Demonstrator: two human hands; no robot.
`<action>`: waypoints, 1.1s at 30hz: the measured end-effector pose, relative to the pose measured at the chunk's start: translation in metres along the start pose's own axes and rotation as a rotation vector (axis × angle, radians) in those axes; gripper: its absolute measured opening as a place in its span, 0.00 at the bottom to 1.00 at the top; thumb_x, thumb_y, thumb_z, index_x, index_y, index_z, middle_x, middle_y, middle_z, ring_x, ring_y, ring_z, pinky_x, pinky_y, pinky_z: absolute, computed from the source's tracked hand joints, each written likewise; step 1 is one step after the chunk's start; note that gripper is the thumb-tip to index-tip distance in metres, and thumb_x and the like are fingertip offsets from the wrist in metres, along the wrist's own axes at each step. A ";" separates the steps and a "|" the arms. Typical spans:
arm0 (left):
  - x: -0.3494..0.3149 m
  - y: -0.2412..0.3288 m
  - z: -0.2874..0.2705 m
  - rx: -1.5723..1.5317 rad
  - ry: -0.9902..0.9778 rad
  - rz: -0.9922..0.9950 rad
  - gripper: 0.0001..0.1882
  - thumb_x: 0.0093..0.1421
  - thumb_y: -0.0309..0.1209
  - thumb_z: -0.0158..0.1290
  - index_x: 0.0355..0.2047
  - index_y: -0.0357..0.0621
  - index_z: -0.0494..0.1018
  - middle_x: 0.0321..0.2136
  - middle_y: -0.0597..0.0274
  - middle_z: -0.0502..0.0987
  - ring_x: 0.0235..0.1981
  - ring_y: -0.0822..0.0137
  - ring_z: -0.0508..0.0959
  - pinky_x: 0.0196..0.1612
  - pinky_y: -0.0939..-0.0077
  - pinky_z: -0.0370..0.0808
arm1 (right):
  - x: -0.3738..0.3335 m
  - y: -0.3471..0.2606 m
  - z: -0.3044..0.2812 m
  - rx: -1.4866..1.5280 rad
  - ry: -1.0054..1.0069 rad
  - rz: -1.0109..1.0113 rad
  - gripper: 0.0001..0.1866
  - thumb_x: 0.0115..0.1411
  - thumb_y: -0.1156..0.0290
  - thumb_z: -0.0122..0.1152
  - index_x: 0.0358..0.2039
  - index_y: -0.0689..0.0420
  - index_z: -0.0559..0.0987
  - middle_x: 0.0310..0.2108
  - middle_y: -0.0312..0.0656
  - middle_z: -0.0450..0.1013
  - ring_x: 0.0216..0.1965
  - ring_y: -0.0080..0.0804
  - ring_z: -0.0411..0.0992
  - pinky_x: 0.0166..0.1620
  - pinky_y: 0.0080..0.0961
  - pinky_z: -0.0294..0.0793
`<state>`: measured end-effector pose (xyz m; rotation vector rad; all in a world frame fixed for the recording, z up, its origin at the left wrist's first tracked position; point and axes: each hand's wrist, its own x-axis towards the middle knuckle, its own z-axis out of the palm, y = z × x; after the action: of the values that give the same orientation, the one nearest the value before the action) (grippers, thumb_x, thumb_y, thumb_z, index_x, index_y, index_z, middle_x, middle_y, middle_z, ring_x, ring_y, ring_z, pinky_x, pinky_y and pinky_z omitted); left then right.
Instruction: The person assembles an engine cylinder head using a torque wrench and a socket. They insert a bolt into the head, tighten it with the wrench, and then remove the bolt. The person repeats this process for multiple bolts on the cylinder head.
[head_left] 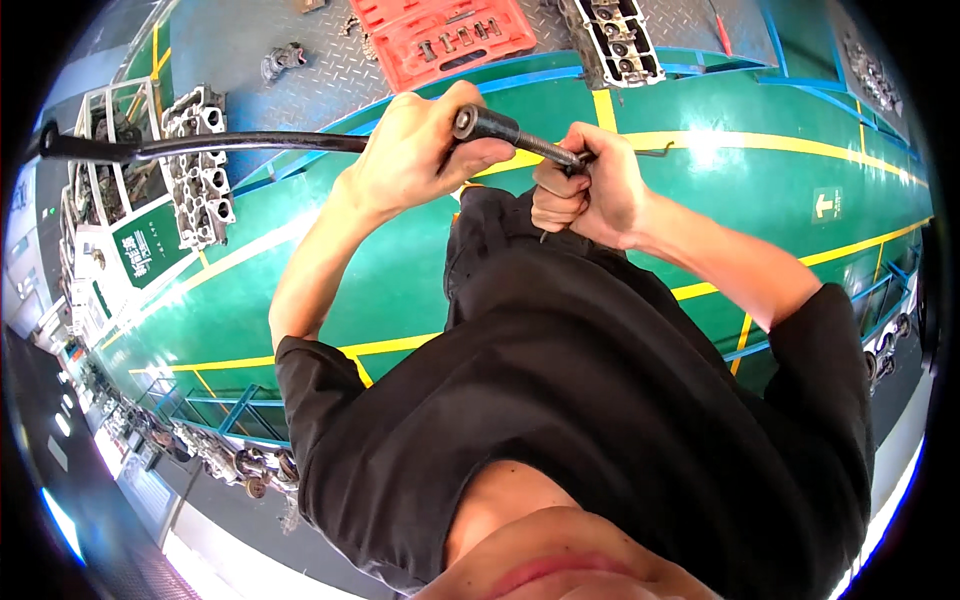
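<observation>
Both of my hands hold a black steel clamp tool, seemingly a valve spring compressor [265, 142], in front of my body. Its long curved bar stretches out to the left and ends in a thick cylinder. My left hand [415, 150] is closed round the part where the bar passes behind my fingers, beside a round metal sleeve. From this sleeve a threaded screw [545, 148] runs to the right. My right hand [595, 190] grips the screw's far end in a fist. A thin bent rod pokes out past my right fingers. What lies inside that fist is hidden.
An open red tool case [440, 45] with several metal adapters rests on a checker-plate bench [335, 75] ahead. A cylinder head [610, 45] lies right of it; another cylinder head [200, 165] is at the left. Blue rails edge the green floor [760, 190].
</observation>
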<state>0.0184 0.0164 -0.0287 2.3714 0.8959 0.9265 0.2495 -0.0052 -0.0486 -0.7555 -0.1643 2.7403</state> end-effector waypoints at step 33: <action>0.079 0.013 0.179 -0.112 0.032 -0.491 0.26 0.69 0.50 0.47 0.29 0.37 0.67 0.14 0.56 0.59 0.14 0.62 0.60 0.21 0.67 0.59 | -0.122 -0.054 -0.173 -1.153 0.460 -1.147 0.10 0.66 0.68 0.60 0.33 0.63 0.79 0.32 0.38 0.65 0.38 0.27 0.65 0.44 0.26 0.66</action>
<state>0.1968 0.0341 -0.1081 1.9136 1.3213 0.7889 0.4520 0.0142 -0.1281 -1.0193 -1.5453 1.1698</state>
